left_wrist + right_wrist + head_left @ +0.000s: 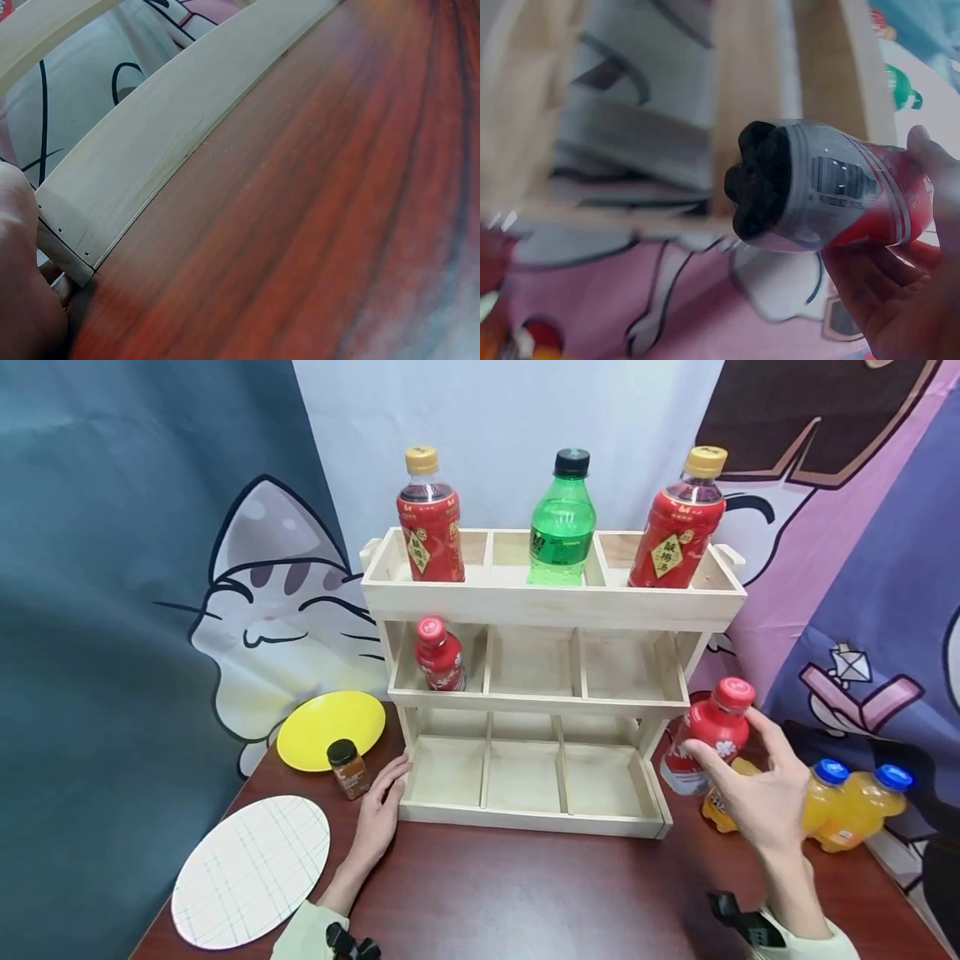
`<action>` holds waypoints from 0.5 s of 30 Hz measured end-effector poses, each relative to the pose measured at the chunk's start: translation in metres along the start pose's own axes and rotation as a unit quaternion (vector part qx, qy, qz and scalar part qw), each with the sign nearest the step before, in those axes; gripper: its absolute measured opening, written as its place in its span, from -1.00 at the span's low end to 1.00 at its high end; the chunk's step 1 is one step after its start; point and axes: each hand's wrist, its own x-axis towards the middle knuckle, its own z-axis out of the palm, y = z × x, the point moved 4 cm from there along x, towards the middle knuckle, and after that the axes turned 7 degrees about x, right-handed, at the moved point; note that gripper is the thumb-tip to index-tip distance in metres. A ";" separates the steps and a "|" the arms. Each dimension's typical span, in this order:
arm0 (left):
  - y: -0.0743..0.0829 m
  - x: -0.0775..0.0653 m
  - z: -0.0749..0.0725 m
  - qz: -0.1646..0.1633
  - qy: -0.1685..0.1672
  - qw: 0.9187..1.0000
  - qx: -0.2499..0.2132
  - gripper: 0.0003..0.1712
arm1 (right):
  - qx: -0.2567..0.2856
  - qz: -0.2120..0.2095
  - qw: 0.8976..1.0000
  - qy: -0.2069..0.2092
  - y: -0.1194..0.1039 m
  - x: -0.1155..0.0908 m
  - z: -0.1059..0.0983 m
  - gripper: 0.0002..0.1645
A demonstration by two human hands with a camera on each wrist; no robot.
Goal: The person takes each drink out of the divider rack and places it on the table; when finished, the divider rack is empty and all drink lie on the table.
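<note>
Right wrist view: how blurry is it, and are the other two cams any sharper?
Right wrist: wooden rack and backdrop smeared by blur, only the red bottle in the right hand half sharp. Left wrist: rack edge crisp, table soft toward the lower right. Head: sharp, evenly lit, wide-angle bending at the edges.

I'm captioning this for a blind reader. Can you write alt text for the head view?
A right hand holds a small red bottle beside a three-tier wooden rack, while the left hand rests against the rack's lower left corner. Three bottles stand on the top tier, one small red one in the middle tier.
</note>
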 end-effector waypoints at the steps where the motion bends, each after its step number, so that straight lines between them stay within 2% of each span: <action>1: 0.001 0.001 0.000 0.001 0.000 1.000 0.000 -0.64 | -0.021 0.015 1.000 -0.001 0.009 -0.003 -0.007 -0.13; 3: 0.002 0.002 -0.001 0.005 -0.001 1.000 0.003 -0.65 | -0.051 0.040 0.998 0.002 0.025 -0.009 -0.022 -0.12; 6: 0.004 0.004 -0.002 0.010 0.002 1.000 0.003 -0.66 | -0.093 0.109 0.990 0.009 0.046 -0.020 -0.046 -0.14; 11: 0.003 0.004 -0.001 0.011 0.003 1.000 0.001 -0.66 | -0.135 0.212 0.968 0.028 0.080 -0.035 -0.088 -0.16; 13: 0.002 0.003 -0.001 0.007 0.001 1.000 0.001 -0.65 | -0.161 0.241 0.956 0.043 0.092 -0.039 -0.103 -0.15; 15: 0.001 0.003 0.000 0.004 -0.001 1.000 0.000 -0.65 | -0.195 0.276 0.940 0.056 0.103 -0.044 -0.118 -0.11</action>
